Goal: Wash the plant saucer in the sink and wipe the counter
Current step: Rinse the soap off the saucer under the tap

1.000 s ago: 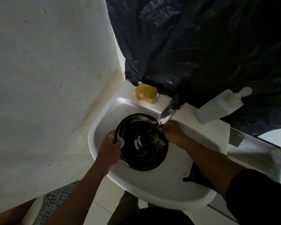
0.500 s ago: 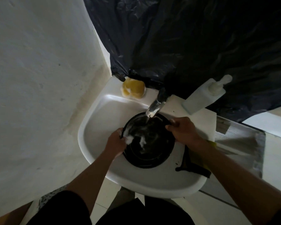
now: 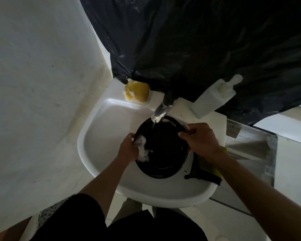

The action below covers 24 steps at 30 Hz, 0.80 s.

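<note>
A round black plant saucer (image 3: 163,153) sits in the white sink (image 3: 104,126) under the chrome tap (image 3: 161,112), which runs water onto its far side. White suds cling to the saucer's left inner edge. My left hand (image 3: 129,148) grips the saucer's left rim, fingers curled over it in the foam. My right hand (image 3: 201,139) holds the right rim, thumb and fingers wrapped round the edge.
A yellow sponge (image 3: 137,92) lies on the sink's back left corner. A white pump bottle (image 3: 214,98) stands right of the tap. A dark and yellow cloth (image 3: 207,173) lies on the sink's right edge. Black plastic sheeting (image 3: 198,40) hangs behind; a wall is at left.
The saucer has shifted right under the running tap. My right hand moved from the far rim to the right rim; my left hand kept its hold on the left rim.
</note>
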Each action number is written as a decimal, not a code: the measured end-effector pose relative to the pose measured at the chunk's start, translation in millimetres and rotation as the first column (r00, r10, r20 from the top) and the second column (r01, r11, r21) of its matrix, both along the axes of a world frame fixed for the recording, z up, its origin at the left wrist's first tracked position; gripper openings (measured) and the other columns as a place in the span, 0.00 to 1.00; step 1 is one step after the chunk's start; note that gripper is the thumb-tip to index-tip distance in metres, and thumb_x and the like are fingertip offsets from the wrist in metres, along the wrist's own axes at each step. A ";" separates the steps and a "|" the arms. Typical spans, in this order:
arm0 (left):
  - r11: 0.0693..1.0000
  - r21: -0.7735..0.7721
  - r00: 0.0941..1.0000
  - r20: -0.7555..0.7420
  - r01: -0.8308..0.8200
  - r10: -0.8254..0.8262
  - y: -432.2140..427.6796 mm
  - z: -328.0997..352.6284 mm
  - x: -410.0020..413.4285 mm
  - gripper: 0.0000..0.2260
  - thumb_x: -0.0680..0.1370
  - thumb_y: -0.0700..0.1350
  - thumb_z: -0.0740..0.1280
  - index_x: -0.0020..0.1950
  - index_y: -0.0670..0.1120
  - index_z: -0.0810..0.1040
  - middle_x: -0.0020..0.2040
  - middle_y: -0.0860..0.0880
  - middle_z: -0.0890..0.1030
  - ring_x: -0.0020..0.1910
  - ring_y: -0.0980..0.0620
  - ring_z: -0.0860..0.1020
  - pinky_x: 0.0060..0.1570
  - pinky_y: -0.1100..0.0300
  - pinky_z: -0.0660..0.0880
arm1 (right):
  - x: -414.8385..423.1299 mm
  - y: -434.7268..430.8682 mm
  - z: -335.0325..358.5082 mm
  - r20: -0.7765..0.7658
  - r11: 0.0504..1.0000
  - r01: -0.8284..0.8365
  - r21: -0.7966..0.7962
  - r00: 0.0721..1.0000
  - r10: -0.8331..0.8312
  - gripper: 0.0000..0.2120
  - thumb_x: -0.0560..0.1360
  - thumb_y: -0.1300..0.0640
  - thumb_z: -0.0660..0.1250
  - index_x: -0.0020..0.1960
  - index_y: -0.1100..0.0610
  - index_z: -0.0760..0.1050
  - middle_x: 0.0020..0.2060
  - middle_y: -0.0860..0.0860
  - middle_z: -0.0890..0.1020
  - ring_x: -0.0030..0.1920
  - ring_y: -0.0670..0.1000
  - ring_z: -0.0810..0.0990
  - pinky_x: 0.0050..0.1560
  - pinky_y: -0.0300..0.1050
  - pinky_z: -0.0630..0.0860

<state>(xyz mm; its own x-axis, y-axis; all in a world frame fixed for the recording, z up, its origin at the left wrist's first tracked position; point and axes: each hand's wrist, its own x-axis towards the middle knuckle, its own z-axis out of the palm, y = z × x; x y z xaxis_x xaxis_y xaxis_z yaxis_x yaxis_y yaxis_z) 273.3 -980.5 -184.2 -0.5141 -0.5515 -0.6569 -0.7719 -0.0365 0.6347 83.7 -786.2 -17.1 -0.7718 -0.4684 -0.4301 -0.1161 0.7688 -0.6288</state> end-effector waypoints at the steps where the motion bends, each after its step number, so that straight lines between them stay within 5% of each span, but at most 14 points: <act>1: 1.000 0.005 1.000 -0.004 -0.015 0.015 -3.1 -0.7 3.4 0.13 0.73 0.45 0.65 0.52 0.62 0.73 0.49 0.44 0.85 0.49 0.39 0.85 0.46 0.34 0.82 | 0.9 -2.0 -1.0 -0.012 1.000 -0.003 0.008 1.000 0.003 0.08 0.75 0.52 0.74 0.43 0.57 0.84 0.38 0.51 0.85 0.36 0.43 0.82 0.38 0.35 0.78; 3: 0.999 0.000 0.999 -0.015 -0.047 0.047 -6.7 15.0 5.7 0.13 0.73 0.44 0.66 0.53 0.60 0.73 0.48 0.44 0.85 0.48 0.39 0.84 0.46 0.35 0.83 | 1.4 -6.1 -5.3 -0.019 1.000 -0.005 0.014 1.000 0.005 0.08 0.75 0.53 0.74 0.44 0.58 0.84 0.39 0.51 0.85 0.36 0.40 0.80 0.36 0.30 0.73; 14: 0.992 -0.020 0.989 -0.073 -0.128 0.126 -25.4 69.7 16.1 0.14 0.74 0.41 0.67 0.50 0.60 0.73 0.49 0.45 0.83 0.48 0.43 0.83 0.50 0.35 0.82 | -1.5 -21.9 -41.3 0.056 1.000 0.009 0.010 0.998 -0.010 0.05 0.75 0.55 0.75 0.45 0.57 0.85 0.36 0.51 0.85 0.40 0.50 0.85 0.48 0.46 0.81; 24: 0.973 -0.219 0.991 -0.124 -0.067 0.041 -35.6 112.1 28.9 0.12 0.80 0.35 0.66 0.59 0.48 0.70 0.43 0.49 0.78 0.37 0.53 0.76 0.37 0.58 0.71 | 0.7 -46.2 -75.5 0.055 0.999 -0.015 0.035 0.998 0.013 0.11 0.73 0.55 0.73 0.35 0.59 0.78 0.38 0.59 0.83 0.41 0.61 0.85 0.46 0.62 0.83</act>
<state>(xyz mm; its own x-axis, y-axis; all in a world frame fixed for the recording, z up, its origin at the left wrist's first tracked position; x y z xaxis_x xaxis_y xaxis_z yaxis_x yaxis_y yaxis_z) 302.2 -1016.2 -72.1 -0.5461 -0.7059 -0.4511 -0.6918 0.0763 0.7180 84.4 -832.4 -92.5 -0.7399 -0.4626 -0.4884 -0.0929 0.7893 -0.6070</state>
